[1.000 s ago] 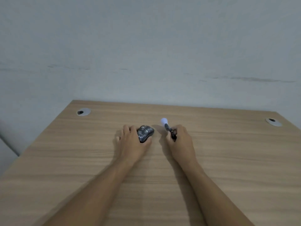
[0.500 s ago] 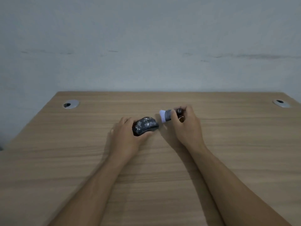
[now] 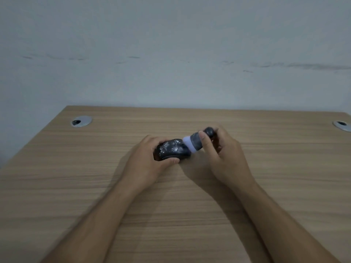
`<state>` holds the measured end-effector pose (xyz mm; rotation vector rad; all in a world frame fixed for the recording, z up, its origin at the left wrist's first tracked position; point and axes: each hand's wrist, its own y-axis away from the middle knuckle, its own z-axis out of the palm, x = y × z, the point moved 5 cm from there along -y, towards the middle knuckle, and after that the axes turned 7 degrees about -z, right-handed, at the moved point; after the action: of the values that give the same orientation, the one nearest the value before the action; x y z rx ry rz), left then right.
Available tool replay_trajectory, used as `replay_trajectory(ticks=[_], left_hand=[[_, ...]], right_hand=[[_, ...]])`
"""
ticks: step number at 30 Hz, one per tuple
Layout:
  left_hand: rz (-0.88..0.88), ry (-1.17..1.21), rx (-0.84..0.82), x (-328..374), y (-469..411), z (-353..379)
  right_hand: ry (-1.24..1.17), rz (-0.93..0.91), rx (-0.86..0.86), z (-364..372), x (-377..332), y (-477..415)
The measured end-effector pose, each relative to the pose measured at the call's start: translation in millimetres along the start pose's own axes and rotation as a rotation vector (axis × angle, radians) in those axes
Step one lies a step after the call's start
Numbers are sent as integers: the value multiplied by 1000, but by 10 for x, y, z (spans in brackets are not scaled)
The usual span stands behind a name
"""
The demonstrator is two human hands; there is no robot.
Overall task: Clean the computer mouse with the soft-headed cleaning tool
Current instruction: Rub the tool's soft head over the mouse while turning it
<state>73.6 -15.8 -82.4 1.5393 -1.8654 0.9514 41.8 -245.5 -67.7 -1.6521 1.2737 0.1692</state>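
Note:
A dark computer mouse (image 3: 173,151) with whitish smears on its top rests on the wooden desk (image 3: 171,215). My left hand (image 3: 150,162) grips it from the left, thumb along its near side. My right hand (image 3: 222,158) holds the cleaning tool (image 3: 197,142), a dark grey handle with a pale lilac soft head. The head points left and down and touches the right end of the mouse.
Two round metal cable grommets sit in the desk's far corners, one at the left (image 3: 81,121) and one at the right (image 3: 342,125). A grey-white wall (image 3: 171,54) rises right behind the desk's far edge.
My right hand has turned the tool from pointing up and away to pointing left, and brought its soft head down onto the mouse. The camera has tilted and moved closer.

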Motion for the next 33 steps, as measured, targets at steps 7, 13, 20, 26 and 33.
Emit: replay_trajectory(ticks=[7, 13, 20, 26, 33], left_hand=[[6, 49, -4, 24, 17, -1], [24, 55, -16, 2, 8, -10], [46, 64, 27, -54, -15, 18], [38, 66, 80, -79, -34, 40], [32, 47, 111, -89, -70, 54]], right_hand=[[82, 101, 59, -41, 64, -26], [93, 89, -15, 73, -3, -6], [55, 75, 54, 43, -58, 29], [141, 144, 88, 1, 14, 9], [148, 98, 0, 33, 1, 58]])
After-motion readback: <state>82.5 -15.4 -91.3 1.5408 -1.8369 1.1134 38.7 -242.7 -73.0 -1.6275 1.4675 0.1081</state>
